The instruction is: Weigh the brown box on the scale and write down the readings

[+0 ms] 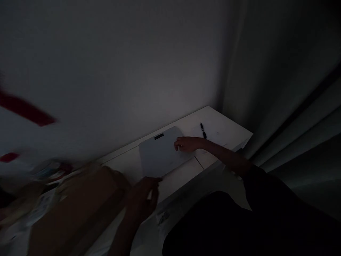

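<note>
A flat light-grey panel point(160, 154) with rounded corners and a short dark strip near its far edge lies on the white table; it looks like a closed laptop, though the dim light leaves this unsure. My right hand point(185, 144) is over the panel's right side, fingers loosely bent and thumb apart, with nothing visible in them. At the near left corner is my left hand point(142, 197), its index finger stretched toward the panel's near edge and a gap showing between thumb and fingers. Whether either hand presses on the panel, I cannot tell.
A black pen point(203, 131) lies on a white sheet point(215, 133) on the table point(234, 129). To the left stands a brown cardboard box point(77, 209) beside blurred clutter. A pale wall runs behind; grey curtains point(287, 117) hang at right.
</note>
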The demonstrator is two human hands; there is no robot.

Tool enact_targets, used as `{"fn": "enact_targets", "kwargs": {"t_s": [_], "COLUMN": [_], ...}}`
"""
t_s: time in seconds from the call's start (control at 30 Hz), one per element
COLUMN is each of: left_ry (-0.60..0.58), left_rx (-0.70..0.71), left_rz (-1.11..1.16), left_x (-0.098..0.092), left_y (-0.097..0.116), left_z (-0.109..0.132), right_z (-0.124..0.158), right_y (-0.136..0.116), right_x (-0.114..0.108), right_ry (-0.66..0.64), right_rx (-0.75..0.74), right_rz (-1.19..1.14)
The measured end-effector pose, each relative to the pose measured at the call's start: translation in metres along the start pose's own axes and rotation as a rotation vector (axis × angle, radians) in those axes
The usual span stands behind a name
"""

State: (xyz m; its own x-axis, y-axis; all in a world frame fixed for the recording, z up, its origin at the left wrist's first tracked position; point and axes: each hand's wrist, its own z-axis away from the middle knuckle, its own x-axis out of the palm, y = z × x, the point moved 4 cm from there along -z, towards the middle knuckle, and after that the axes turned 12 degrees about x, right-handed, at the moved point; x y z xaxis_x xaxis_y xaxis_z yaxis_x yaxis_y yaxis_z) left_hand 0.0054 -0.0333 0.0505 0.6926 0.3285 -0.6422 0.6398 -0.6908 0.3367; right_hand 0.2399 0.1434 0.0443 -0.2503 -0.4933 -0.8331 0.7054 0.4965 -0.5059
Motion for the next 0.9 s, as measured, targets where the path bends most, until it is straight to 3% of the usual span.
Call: {"fn": "enact_targets", "kwargs": {"t_s": [0.1,0.17,0.3,0.4,0.5,0.63,0.77,0.9], "left_ry": [-0.313,-0.464,-0.615,-0.642,-0.591,-0.513,-0.479,-0.454], "left_rx": [0.419,0.574,0.763,0.772,0.699,0.611,0.598,0.583], "left_rz": [-0.005,-0.06,-0.104,-0.078,0.023,0.118,0.151,0.153], "left_x": [0.075,0.121,0.199,0.238,0.256,0.259,0.255,0.253], "left_y": [0.027,0.039,0.057,0.063,0.058,0.045,0.042,0.045], "left_z": [-0.034,-0.048,-0.067,-0.076,-0.079,-0.076,-0.074,-0.077], "right_z": [0.017,0.024,0.022,0.014,0.007,0.003,0.001,-0.001], "right_y": [0.065,0.104,0.16,0.18,0.188,0.197,0.214,0.242], "right_x": [-0.034,-0.049,-0.059,-0.055,-0.053,-0.064,-0.084,-0.083], "right_ry": [0.105,0.152,0.147,0.111,0.081,0.12,0.381,0.641], "right_rx": [0.209,0.312,0.401,0.379,0.319,0.207,0.057,0.218], "right_rz": [0.053,0.066,0.039,0.01,-0.018,-0.024,-0.198,-0.615]}}
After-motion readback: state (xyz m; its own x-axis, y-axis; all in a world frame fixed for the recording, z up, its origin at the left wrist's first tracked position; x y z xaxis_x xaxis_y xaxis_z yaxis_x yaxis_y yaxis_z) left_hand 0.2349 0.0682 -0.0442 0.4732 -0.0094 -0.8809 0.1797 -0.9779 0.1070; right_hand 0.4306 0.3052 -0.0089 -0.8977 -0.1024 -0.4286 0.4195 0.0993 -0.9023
